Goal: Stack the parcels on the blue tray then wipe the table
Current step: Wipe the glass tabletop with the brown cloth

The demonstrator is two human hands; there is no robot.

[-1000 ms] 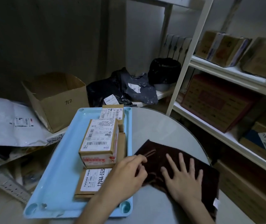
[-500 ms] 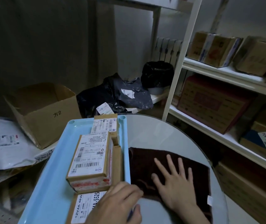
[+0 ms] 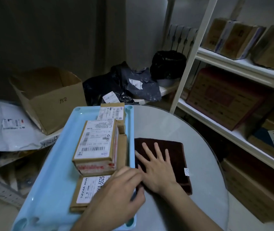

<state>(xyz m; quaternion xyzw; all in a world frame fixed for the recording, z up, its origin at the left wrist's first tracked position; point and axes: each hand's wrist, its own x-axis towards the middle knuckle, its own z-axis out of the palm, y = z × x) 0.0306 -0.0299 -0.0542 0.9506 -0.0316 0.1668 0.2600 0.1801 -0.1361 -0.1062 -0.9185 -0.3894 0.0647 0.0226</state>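
A light blue tray [image 3: 56, 164] lies on the left part of the round glass table [image 3: 199, 147]. On it sit cardboard parcels with white labels: a top parcel [image 3: 96, 144] stacked on a flat one [image 3: 89, 189], and another parcel [image 3: 112, 112] at the tray's far end. A dark brown cloth [image 3: 174, 152] lies folded on the table just right of the tray. My right hand [image 3: 156, 167] presses flat on the cloth, fingers spread. My left hand [image 3: 116, 195] rests over the tray's right rim beside the cloth's near left corner, fingers curled; what they grip is unclear.
An open cardboard box [image 3: 49, 97] and a white mailer bag [image 3: 4, 127] sit on a low shelf at left. Dark plastic bags [image 3: 124, 85] lie behind the table. A white shelf rack [image 3: 233, 67] with cartons stands close on the right.
The right hand has slid the cloth away from me and leftward, up against the tray's rim, and the cloth now lies squarer. The left hand has stayed at the tray's near right edge.
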